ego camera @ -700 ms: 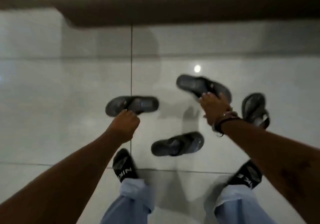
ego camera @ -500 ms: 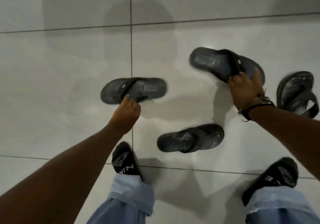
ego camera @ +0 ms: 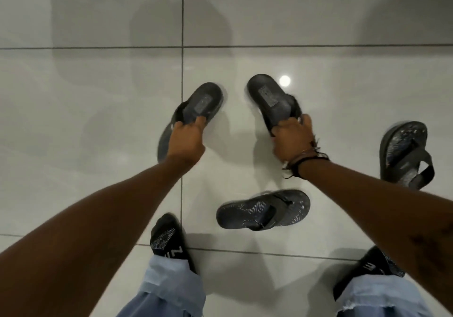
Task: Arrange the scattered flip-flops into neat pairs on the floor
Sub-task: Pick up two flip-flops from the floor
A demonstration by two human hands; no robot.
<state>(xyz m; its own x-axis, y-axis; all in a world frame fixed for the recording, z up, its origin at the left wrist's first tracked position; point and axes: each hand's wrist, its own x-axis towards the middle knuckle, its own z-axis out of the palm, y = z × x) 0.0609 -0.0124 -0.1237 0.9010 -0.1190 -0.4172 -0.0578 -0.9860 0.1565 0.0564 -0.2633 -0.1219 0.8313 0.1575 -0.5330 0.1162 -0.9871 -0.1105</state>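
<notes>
Above the floor (ego camera: pixel 98 120) | left hand (ego camera: pixel 186 140) grip grasps left flip-flop (ego camera: pixel 196 106) | right hand (ego camera: pixel 291 137) grip grasps right flip-flop (ego camera: pixel 269 98)

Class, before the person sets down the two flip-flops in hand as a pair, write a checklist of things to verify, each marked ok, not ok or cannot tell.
1. Left hand has a grip on the left flip-flop: ok.
2. Right hand has a grip on the right flip-flop: ok.
3. The two look a matching plain pair: ok.
4. The two lie parallel: not ok, they splay apart.
5. Floor ahead free of the patterned flip-flop and the strapped one: ok.
6. Soles touching the floor: cannot tell.
</notes>
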